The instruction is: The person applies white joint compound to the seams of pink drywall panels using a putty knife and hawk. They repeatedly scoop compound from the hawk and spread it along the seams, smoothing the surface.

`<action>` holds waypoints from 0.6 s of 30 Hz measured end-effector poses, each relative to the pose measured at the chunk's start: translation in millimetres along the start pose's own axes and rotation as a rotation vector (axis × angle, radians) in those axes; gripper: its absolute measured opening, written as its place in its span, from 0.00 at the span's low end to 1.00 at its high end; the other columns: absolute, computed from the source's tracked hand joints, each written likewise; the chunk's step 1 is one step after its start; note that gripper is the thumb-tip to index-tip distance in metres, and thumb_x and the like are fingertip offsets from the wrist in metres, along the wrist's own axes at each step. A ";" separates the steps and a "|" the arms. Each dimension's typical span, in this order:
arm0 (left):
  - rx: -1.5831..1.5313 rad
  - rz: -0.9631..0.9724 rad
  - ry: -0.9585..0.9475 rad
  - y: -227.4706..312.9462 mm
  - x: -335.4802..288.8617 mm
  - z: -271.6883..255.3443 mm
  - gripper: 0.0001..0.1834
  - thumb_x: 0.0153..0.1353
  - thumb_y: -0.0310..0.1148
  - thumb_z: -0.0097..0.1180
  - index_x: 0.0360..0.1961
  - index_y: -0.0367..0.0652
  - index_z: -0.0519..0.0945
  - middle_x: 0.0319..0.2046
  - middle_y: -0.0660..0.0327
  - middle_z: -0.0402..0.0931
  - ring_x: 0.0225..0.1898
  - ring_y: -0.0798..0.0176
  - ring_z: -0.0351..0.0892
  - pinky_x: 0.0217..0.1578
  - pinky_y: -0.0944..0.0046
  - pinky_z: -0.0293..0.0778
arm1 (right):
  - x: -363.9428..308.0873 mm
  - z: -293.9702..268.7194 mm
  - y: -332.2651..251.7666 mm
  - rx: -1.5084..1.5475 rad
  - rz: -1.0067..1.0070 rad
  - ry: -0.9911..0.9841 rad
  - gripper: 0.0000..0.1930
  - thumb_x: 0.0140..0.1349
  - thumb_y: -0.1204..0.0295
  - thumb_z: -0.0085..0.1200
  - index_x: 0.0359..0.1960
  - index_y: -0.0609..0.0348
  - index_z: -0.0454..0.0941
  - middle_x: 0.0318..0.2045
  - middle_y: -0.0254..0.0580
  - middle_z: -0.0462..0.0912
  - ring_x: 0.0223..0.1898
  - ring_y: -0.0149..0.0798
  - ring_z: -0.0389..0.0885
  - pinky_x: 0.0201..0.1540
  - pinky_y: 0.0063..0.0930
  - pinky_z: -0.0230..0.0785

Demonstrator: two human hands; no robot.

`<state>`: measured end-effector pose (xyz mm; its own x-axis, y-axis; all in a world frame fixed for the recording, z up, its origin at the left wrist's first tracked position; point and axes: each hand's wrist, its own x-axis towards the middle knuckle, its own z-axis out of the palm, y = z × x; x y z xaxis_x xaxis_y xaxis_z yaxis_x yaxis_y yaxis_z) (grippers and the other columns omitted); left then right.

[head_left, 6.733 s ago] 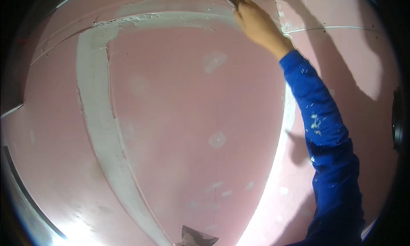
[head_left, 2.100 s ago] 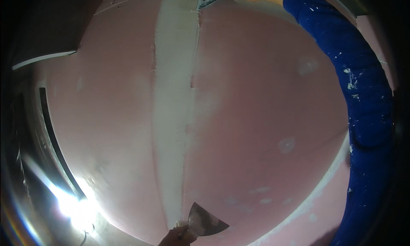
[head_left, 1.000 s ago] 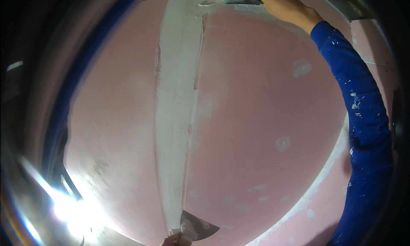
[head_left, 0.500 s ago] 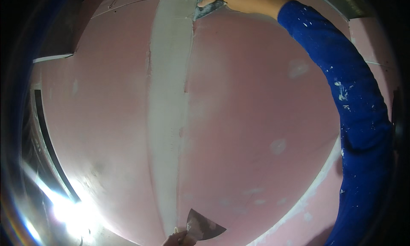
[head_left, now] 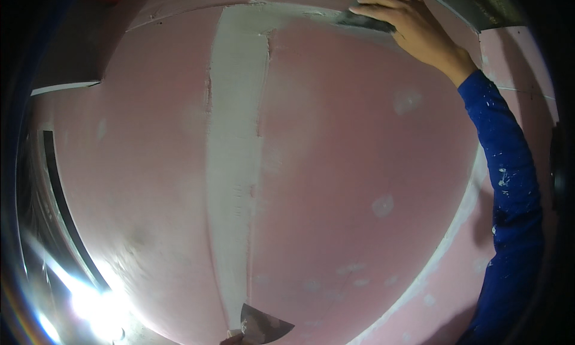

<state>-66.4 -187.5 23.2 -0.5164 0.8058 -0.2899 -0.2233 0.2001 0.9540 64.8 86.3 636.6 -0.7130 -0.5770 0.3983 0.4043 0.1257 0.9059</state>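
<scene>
Up at the top right, my right hand (head_left: 407, 17) presses a dark, flat-bladed putty knife (head_left: 366, 20) against the pink plasterboard (head_left: 335, 147). Behind its blade runs a fresh greyish-white strip of joint compound (head_left: 299, 14) along the horizontal seam. A broad vertical band of compound (head_left: 235, 123) comes down the middle of the board from that seam. At the bottom edge, my left hand (head_left: 231, 340) grips a second putty knife (head_left: 263, 324) with a wide, flared, smeared blade. Only a few fingertips of that hand show.
A bright work light (head_left: 99, 312) glares at the lower left. Beside it a dark slot (head_left: 60, 195) runs along the board's left edge. Dabs of filler (head_left: 382, 205) dot the board, and another compound-covered seam (head_left: 440, 258) curves at the right. A dark opening lies at the upper left.
My right hand has swept its putty knife rightward along the top seam, and compound now covers the stretch behind it. The left hand's putty knife sits slightly lower and further left in the picture.
</scene>
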 end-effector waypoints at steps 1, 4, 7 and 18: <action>0.013 0.041 0.000 -3.7 -1.5 0.7 0.24 0.66 0.34 0.62 0.60 0.39 0.73 0.31 0.60 0.81 0.20 0.70 0.78 0.16 0.70 0.73 | 10.7 -8.0 2.0 0.055 0.013 -0.027 0.19 0.61 0.78 0.53 0.54 0.52 0.82 0.49 0.37 0.83 0.50 0.41 0.77 0.58 0.41 0.66; 0.012 0.119 0.016 -13.5 -2.5 -0.1 0.24 0.66 0.34 0.62 0.60 0.40 0.73 0.29 0.61 0.81 0.19 0.70 0.78 0.16 0.70 0.72 | 64.6 -33.4 23.6 0.682 0.461 -0.373 0.12 0.59 0.78 0.52 0.45 0.64 0.80 0.39 0.40 0.82 0.37 0.34 0.79 0.44 0.31 0.73; -0.060 0.111 0.034 -18.7 2.3 -3.0 0.24 0.66 0.35 0.62 0.60 0.39 0.73 0.28 0.62 0.80 0.19 0.70 0.78 0.16 0.70 0.72 | 95.6 -52.5 28.9 1.038 0.623 -0.511 0.06 0.55 0.78 0.52 0.34 0.67 0.77 0.31 0.39 0.78 0.29 0.28 0.76 0.30 0.23 0.71; -0.039 0.120 -0.021 -28.2 -3.2 0.4 0.31 0.67 0.34 0.61 0.67 0.39 0.66 0.33 0.59 0.80 0.23 0.68 0.79 0.19 0.68 0.75 | 77.9 21.7 -8.7 0.132 -0.188 -0.105 0.23 0.61 0.82 0.50 0.55 0.46 0.84 0.51 0.38 0.82 0.59 0.42 0.73 0.73 0.59 0.45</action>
<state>-58.1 -195.4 -2.6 -0.5238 0.8342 -0.1722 -0.1934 0.0804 0.9778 -6.7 57.8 662.9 -0.8271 -0.5140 0.2274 0.1857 0.1320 0.9737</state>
